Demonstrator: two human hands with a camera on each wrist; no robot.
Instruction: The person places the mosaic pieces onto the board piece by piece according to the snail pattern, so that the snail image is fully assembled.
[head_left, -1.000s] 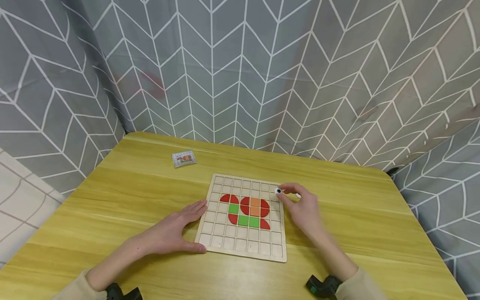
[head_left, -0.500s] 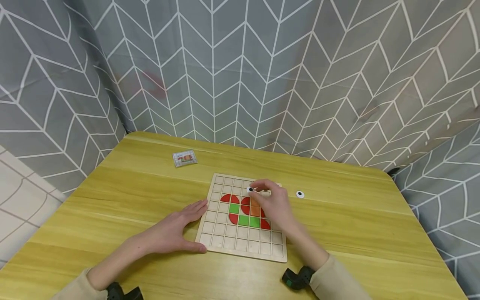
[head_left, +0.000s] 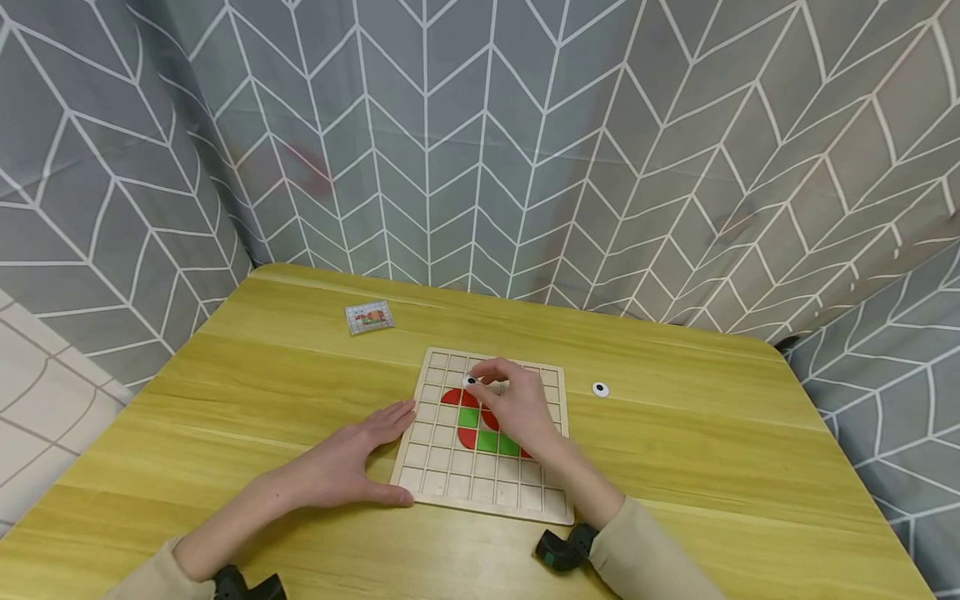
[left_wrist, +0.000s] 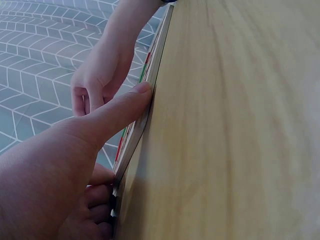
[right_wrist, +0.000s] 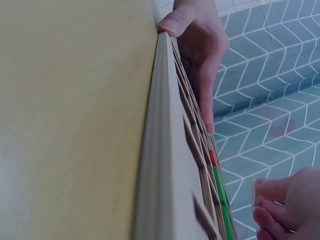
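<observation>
A square wooden grid board lies on the table, with red pieces and green pieces set in its middle cells. My left hand rests against the board's left side, fingers extended along the edge and thumb at the near corner. Between thumb and fingertips, my right hand pinches a white eye piece with a black dot, just above the red pieces at the upper left. That hand hides the upper right pieces. In the right wrist view, the pinched eye piece shows edge-on.
Right of the board lies a second eye piece. A small picture card with a grid pattern sits at the back left of the wooden table. Behind the table hangs a grey patterned curtain.
My right hand has carried the eye piece leftward from the board's right edge to above the upper-left red pieces. The left hand and board have stayed in place.
</observation>
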